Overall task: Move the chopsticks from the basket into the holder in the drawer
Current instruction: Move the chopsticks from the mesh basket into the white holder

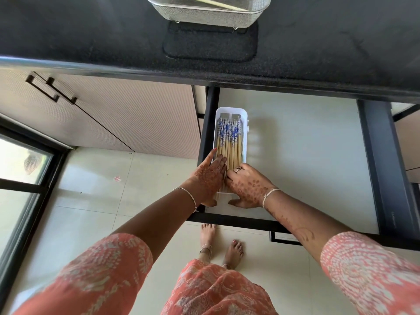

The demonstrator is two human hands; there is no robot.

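Leveling chopsticks (229, 142) in holder (231, 109): my left hand (210, 176) flat on them, right hand (247, 185) curled at ends, grip unclear. Next: fetch basket (209, 17) leftovers.

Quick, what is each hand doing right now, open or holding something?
Left hand: open, straight fingers resting on the chopsticks in the holder.
Right hand: fingers bent over the chopsticks; grip cannot be told.

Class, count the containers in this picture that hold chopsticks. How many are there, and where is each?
2. A mesh basket on the black counter at the top; a white holder in the open drawer below.
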